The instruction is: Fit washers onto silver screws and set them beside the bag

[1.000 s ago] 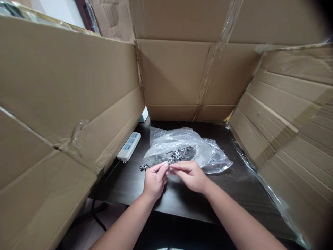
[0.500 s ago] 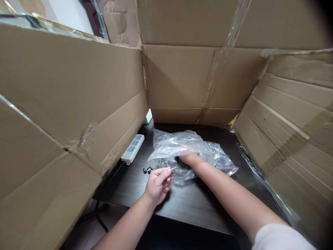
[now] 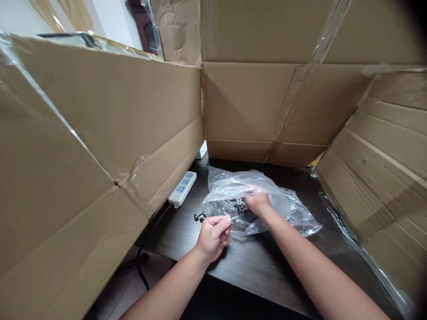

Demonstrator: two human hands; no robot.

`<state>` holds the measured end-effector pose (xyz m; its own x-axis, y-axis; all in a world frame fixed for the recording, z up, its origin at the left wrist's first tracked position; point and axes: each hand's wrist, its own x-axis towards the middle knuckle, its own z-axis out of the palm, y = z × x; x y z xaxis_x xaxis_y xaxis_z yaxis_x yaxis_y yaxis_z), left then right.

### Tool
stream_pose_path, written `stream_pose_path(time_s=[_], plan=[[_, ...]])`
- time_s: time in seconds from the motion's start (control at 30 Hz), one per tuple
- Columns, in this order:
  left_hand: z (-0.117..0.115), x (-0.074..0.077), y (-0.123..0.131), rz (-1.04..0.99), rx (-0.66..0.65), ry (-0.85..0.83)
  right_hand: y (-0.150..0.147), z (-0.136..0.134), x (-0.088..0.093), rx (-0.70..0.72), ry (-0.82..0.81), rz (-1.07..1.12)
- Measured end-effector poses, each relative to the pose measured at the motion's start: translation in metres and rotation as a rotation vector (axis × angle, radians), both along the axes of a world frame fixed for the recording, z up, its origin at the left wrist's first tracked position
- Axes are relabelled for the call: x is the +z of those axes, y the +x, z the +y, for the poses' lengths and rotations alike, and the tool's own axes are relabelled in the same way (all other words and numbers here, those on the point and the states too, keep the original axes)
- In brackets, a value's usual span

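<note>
My left hand (image 3: 215,238) is closed in a pinch on a thin metal screw (image 3: 235,218), whose shank juts out to the right from the fingertips. Inside the mouth of a clear plastic bag (image 3: 230,186) is my right hand (image 3: 259,202); film covers its fingers, so their grip is hidden. Small black and silver parts, some ring-shaped like washers (image 3: 240,205), lie in the bag beside that hand. Left of my left hand, a few small black-and-metal fasteners (image 3: 200,216) rest on the dark table (image 3: 240,266).
A white power strip (image 3: 183,189) lies along the left cardboard wall (image 3: 126,115). Taped cardboard also stands at the back (image 3: 247,102) and on the right (image 3: 383,178). A small white box (image 3: 202,150) shows at the back left corner. The table's front edge is close to my forearms.
My right hand has drawn back a little toward the bag's opening, and more of the loose parts inside show. The whole view has shifted, while my left hand keeps its pinch.
</note>
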<state>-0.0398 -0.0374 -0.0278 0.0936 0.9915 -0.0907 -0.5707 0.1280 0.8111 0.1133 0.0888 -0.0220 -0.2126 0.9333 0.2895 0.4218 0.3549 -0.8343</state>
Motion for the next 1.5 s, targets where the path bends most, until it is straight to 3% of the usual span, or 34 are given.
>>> stream_pose_path(time_s=[0.17, 0.23, 0.33, 0.47, 0.57, 0.73, 0.83, 1.5], plan=[[-0.004, -0.005, 0.007, 0.089, 0.015, 0.050, 0.014, -0.035, -0.001, 0.135, -0.199, 0.379], [-0.005, 0.001, 0.010, 0.158, 0.045, 0.088, 0.022, -0.043, 0.003, 0.160, -0.503, 0.741], [-0.004, 0.026, 0.016, 0.279, 0.069, 0.169, 0.036, -0.050, 0.011, 0.157, -0.675, 0.953], [0.011, 0.060, 0.029, 0.417, 0.035, 0.328, 0.055, -0.057, 0.019, 0.191, -0.745, 0.949], [0.027, 0.063, 0.039, 0.489, 0.001, 0.381, 0.062, -0.061, 0.018, 0.198, -0.724, 0.942], [0.038, 0.035, 0.045, 0.662, 0.100, 0.436, 0.055, -0.065, 0.016, 0.198, -0.628, 0.894], [0.040, 0.027, 0.039, 0.817, 0.176, 0.535, 0.050, -0.064, 0.015, 0.158, -0.570, 0.850], [0.046, 0.028, 0.033, 0.753, 0.076, 0.406, 0.047, -0.069, 0.019, 0.155, -0.220, 0.679]])
